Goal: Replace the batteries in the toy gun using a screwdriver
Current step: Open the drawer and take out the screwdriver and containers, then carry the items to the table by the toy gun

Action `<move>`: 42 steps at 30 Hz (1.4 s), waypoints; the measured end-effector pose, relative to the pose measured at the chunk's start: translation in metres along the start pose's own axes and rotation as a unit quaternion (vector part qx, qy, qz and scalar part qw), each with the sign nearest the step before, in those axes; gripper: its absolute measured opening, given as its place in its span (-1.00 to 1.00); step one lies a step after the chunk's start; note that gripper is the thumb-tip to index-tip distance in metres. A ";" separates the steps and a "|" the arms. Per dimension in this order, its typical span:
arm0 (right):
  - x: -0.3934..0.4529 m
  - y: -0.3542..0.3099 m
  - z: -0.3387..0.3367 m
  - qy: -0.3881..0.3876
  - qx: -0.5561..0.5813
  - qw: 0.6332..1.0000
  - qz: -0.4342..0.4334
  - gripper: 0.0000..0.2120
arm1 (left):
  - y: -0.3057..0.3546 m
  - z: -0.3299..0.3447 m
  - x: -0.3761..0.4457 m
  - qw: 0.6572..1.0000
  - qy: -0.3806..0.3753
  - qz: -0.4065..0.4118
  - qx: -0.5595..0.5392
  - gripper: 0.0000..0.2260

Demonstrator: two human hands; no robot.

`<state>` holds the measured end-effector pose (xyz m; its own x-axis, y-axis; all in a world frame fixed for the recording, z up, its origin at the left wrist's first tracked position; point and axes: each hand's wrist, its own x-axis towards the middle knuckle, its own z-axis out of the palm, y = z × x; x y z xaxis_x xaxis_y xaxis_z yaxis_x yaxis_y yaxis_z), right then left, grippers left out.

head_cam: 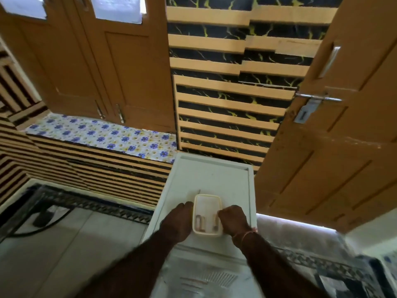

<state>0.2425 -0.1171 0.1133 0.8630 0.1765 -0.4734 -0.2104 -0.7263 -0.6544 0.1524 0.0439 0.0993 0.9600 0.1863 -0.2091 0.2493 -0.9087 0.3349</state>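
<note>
White tabletop (214,173) carries a small pale plastic box (207,214). Left hand (178,220) lies flat against its left wall, grip spread; right hand (233,219) curls its grip on the right rim. Contents blurred.

The small things in the box (207,215) are too blurry to name. The left hand (178,220) hides the box's left side.

Your box (207,204): translucent plastic, smooth. Your table (214,175): white, matt. Door (335,147) beside you: matt wood; latch (318,97): shiny metal.
</note>
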 end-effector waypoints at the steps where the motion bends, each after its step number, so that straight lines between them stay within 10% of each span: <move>1: 0.003 -0.005 0.000 -0.010 0.003 1.000 -0.003 -0.71 | -0.003 -0.001 0.002 1.000 0.021 0.002 0.009 -0.70; 9: -0.011 -0.054 0.011 -0.012 0.029 0.993 -0.118 -0.75 | -0.038 -0.034 -0.025 0.919 0.097 -0.221 -0.312 -0.88; 17: -0.059 -0.152 0.123 -0.115 -0.034 0.966 -0.231 -0.82 | -0.128 -0.061 -0.168 0.610 0.181 -0.348 -0.688 -0.87; 25: -0.199 -0.228 0.302 -0.253 -0.142 0.905 -0.312 -0.78 | -0.217 -0.054 -0.344 0.518 0.284 -0.366 -0.719 -0.69; 30: -0.288 -0.250 0.406 -0.365 -0.218 0.831 -0.358 -0.77 | -0.261 -0.034 -0.450 0.468 0.397 -0.429 -0.663 -0.78; 42: -0.425 -0.239 0.650 -0.539 -0.410 0.563 -0.475 -0.72 | -0.325 0.045 -0.550 0.200 0.544 -0.599 -0.552 -0.76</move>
<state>-0.3721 0.4131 0.0877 -0.4639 0.7234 -0.5113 0.7740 0.0503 -0.6312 -0.4619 0.2196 0.0642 -0.5641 0.5401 -0.6246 -0.3168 0.5570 0.7678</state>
